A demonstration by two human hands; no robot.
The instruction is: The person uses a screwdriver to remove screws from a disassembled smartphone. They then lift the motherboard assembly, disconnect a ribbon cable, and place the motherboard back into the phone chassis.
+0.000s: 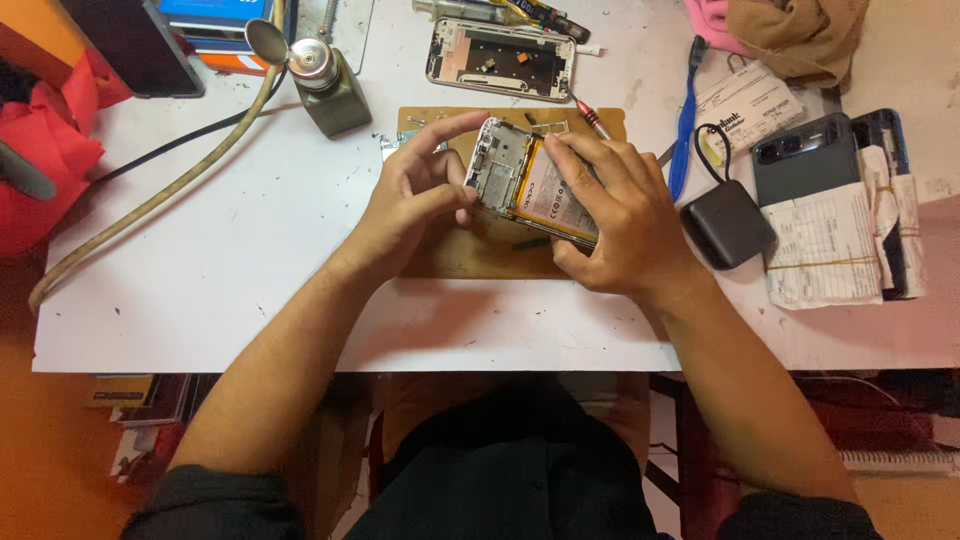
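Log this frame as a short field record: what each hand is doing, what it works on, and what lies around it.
left hand: left hand pinches the top end of the opened phone
right hand: right hand grips the phone's lower half, fingers over its battery
phone state: back off, battery exposed, held over a brown work mat
nearby: second opened phone frame, green bottle, red-handled screwdriver, blue tool, small black box
surface: white table
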